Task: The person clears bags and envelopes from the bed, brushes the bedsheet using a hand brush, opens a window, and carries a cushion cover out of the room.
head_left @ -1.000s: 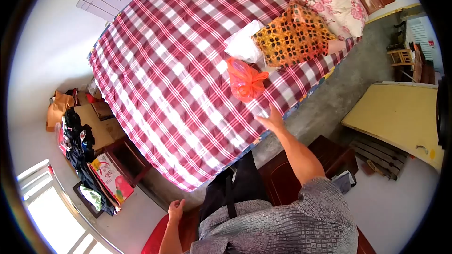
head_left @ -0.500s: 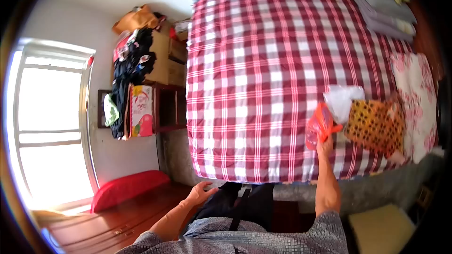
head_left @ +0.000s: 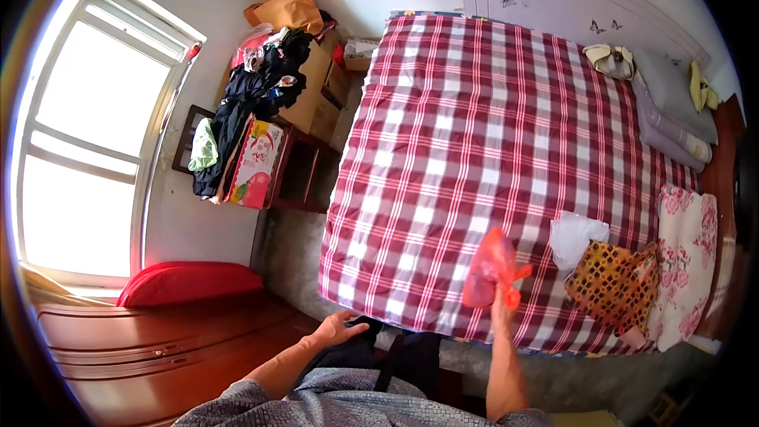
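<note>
My right hand (head_left: pixel 500 305) is closed around the gathered neck of a red plastic bag (head_left: pixel 489 270), which is held over the near part of the bed; its contents cannot be made out. To the right of the bag lie a crumpled white plastic bag (head_left: pixel 575 239) and a yellow-brown bag (head_left: pixel 607 278) with dark spots. My left hand (head_left: pixel 341 328) is empty, fingers apart, in front of my dark trousers near the bed's front edge. A red and white checked bedspread (head_left: pixel 443 166) covers the bed.
A flowered pillow (head_left: pixel 685 265) and folded grey bedding (head_left: pixel 672 91) lie along the right side. On the left, dark clothes (head_left: pixel 265 91) are piled on cardboard boxes (head_left: pixel 308 83). A brown wooden cabinet (head_left: pixel 158 356) stands below the window (head_left: pixel 99 142).
My right hand has carried the red bag left, away from the spotted bag. My left hand stays empty near the bed's edge. The view has turned and shifted.
</note>
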Motion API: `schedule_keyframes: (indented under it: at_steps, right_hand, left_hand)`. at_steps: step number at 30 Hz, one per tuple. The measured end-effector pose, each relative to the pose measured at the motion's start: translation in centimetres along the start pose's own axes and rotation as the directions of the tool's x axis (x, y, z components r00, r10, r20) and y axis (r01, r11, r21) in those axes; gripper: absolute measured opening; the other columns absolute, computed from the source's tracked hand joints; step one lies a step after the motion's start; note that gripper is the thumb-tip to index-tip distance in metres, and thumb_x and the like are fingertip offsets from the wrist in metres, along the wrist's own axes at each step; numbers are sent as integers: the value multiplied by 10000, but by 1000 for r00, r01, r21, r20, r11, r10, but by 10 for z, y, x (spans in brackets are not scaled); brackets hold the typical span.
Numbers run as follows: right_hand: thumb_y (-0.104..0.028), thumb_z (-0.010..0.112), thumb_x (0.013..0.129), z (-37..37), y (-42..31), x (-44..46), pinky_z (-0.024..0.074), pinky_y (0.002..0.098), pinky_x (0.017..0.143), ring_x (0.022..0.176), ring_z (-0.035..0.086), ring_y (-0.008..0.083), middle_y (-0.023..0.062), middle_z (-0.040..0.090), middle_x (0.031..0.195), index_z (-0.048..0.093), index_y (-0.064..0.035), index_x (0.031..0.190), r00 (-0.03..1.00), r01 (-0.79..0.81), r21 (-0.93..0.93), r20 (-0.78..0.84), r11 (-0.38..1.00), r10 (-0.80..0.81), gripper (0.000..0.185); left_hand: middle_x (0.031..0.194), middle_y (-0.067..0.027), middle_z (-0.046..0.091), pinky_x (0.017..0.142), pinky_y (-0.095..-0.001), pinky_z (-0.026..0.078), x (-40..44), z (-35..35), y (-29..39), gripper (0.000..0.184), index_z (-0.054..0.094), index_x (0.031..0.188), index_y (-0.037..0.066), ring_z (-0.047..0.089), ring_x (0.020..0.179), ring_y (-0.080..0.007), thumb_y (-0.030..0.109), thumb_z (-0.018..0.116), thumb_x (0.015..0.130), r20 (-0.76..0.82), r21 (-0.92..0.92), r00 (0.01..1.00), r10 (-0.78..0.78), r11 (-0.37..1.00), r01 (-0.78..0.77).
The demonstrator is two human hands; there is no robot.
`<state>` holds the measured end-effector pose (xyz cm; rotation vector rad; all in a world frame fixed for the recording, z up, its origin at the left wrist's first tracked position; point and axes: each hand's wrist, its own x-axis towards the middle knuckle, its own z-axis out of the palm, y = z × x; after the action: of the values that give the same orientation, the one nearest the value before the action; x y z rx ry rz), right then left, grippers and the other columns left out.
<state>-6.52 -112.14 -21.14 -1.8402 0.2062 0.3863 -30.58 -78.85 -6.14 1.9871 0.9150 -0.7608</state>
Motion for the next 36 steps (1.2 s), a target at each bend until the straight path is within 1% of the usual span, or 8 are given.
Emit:
schedule_keyframes:
  at_steps: [2,6,9,13,22,25,33,36]
  right_hand:
    - [-335,614,979,16,-16,-22,464,412,789,931,599,226,102,665,999,660,-11,1065,979,-9,-157,200,988,41,338]
    - [-314,619,970,61,-39,-94,466,385,865,1008,600,202,86,674,1112,638,-22,1192,906,-359,131,286,924,311,367]
    - [-279,632,961,93,-61,-133,417,337,1010,1122,558,179,58,637,1224,615,-20,1277,826,-481,235,443,845,347,409]
    - [-241,637,963,151,-66,-174,421,335,1002,1115,559,154,47,647,1207,633,-26,1259,775,-508,301,568,807,276,366]
    - [-223,628,986,329,-143,-234,447,341,998,1135,577,149,51,640,1239,589,-21,1299,784,-506,316,556,803,275,374]
    - [-276,606,1004,406,-189,-260,455,433,1056,1255,555,227,82,551,1385,441,-50,1431,741,-669,566,555,481,378,511]
    - [-209,681,965,561,-208,-299,489,399,997,1199,569,190,70,562,1354,421,-84,1435,811,-585,446,311,678,495,552]
    - [-228,681,967,573,-223,-296,470,390,1023,1224,548,178,65,546,1377,401,-77,1450,715,-697,439,482,567,506,579]
  left_hand:
    - [1207,-251,659,985,-408,503,2,-6,20,731,625,1275,19,630,1167,-353,575,743,817,6,-45,1000,17,999,-17]
    - [1278,-235,628,962,-403,514,16,-4,12,846,513,1387,-6,616,1190,-328,578,747,821,100,-113,993,58,992,-47]
    - [1491,-156,448,1001,-411,477,28,-9,1,1002,250,1542,52,472,1336,-270,540,765,834,303,-552,951,56,824,127]
    - [1382,-62,507,1035,-394,460,24,-42,-3,835,292,1523,106,497,1287,-217,410,748,894,427,-831,864,267,492,258]
    - [1312,-98,562,1044,-353,465,72,-186,-124,797,321,1483,43,557,1219,-200,237,790,868,493,-833,820,291,431,348]
    - [1306,-97,567,1046,-357,463,80,-242,-184,794,322,1483,40,567,1203,-205,204,785,859,414,-849,867,277,462,258]
    - [1337,-112,586,1067,-388,479,94,-369,-272,713,376,1476,47,596,1209,-215,118,733,863,389,-904,833,394,339,262]
    - [1366,-106,570,1084,-383,460,88,-404,-273,717,369,1483,65,580,1233,-209,123,730,865,396,-903,826,402,333,271]
